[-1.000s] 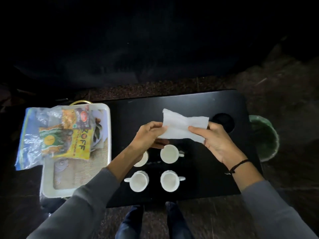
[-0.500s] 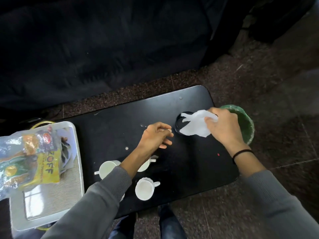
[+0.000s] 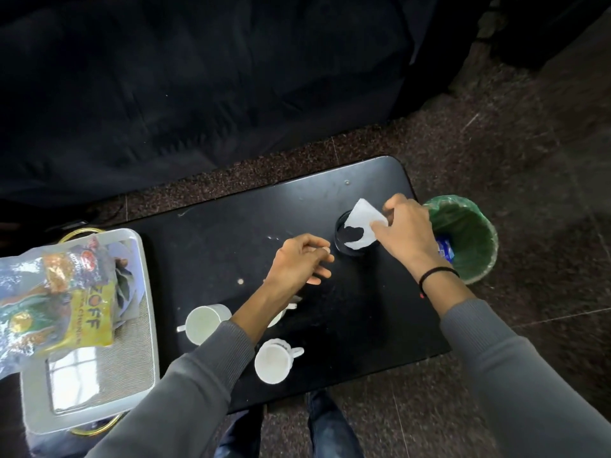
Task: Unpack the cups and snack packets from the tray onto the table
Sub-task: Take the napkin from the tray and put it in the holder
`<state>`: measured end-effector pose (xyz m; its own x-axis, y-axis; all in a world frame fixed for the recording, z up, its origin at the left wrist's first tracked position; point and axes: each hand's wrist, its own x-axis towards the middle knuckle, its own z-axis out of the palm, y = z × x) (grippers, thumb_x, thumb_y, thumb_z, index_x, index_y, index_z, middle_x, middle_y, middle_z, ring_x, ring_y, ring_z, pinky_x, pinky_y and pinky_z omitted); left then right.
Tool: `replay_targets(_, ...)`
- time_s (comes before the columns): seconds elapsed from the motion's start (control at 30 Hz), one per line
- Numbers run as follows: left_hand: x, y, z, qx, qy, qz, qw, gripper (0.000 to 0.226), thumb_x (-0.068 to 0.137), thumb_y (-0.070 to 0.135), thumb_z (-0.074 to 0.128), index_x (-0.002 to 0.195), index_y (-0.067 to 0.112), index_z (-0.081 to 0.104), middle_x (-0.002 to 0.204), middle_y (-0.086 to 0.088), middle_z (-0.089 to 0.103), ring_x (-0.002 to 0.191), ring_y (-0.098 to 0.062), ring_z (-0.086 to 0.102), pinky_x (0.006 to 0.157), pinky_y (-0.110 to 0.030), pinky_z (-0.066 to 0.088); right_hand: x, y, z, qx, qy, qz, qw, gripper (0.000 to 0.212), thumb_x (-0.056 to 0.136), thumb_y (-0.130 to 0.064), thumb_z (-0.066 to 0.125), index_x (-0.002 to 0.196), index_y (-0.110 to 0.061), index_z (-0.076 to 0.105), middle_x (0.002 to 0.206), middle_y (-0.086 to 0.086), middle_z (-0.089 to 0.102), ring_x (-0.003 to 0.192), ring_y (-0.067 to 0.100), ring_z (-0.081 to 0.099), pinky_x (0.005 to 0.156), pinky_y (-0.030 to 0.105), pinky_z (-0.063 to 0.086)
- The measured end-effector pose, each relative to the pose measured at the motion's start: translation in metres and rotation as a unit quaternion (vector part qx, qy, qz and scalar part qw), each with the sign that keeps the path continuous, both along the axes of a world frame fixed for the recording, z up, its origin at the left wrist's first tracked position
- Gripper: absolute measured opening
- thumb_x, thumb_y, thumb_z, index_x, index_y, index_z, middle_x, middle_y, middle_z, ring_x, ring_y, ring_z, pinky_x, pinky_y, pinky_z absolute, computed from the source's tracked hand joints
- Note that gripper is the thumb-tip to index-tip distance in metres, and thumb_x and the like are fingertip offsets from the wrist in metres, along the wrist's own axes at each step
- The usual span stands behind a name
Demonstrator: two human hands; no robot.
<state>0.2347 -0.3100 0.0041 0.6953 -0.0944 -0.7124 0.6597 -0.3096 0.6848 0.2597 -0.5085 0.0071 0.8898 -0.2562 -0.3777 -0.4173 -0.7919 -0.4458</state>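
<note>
My right hand (image 3: 403, 231) grips a white tissue (image 3: 362, 226) over the round recess (image 3: 344, 247) in the black table (image 3: 231, 246). Over the table's middle my left hand (image 3: 299, 264) hovers with loosely curled fingers and holds nothing. White cups stand near the front edge: one cup (image 3: 203, 323) at the left, a second cup (image 3: 274, 360) nearer me, a third cup (image 3: 279, 317) mostly hidden under my left forearm. The snack packets (image 3: 79, 292) lie in a clear bag on the white tray (image 3: 145, 325) at the left.
A green bin (image 3: 469, 233) lined with a bag stands on the floor against the table's right end. A dark sofa fills the far side. A few crumbs dot the tabletop. My knees are below the table's front edge.
The tissue left my left hand and went right, now held only by my right hand above the recess. The view swung right, so tray and cups sit further left.
</note>
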Motion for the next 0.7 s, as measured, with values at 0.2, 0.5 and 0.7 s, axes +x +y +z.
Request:
replay_targets(0.2,-0.002,-0.005,-0.003,0.000,0.000,0.005,1.000,0.016,0.098,0.011,0.060,0.112,0.010,0.068,0.100,-0.010,0.078,0.072,-0.020,0.071,0.060,-0.027,0.056,-0.001,-0.001,-0.011,0.007,-0.039,-0.011,0.999,0.006,0.092,-0.010,0.068,0.095,-0.006,0.068,0.099,0.015,0.072,0.099,0.034,0.065,0.087,0.038,0.050)
replay_targets(0.5,-0.009,-0.013,0.004,-0.007,-0.004,0.010,1.000,0.016,0.096,0.012,0.060,0.110,0.013,0.069,0.098,-0.008,0.079,0.069,-0.017,0.072,0.061,-0.027,0.057,-0.015,0.004,0.006,0.011,-0.062,-0.015,0.998,0.036,0.091,-0.031,0.073,0.119,-0.011,0.060,0.112,0.010,0.062,0.105,0.029,0.061,0.090,0.044,0.050)
replay_targets(0.7,-0.014,0.000,0.021,-0.016,-0.011,0.025,0.999,0.016,0.097,0.012,0.060,0.110,0.012,0.069,0.098,-0.009,0.079,0.071,-0.018,0.072,0.063,-0.029,0.057,-0.029,0.022,0.032,0.005,-0.097,0.022,0.995,0.023,0.093,-0.029,0.073,0.108,-0.014,0.062,0.097,0.002,0.055,0.092,0.024,0.058,0.073,0.034,0.042)
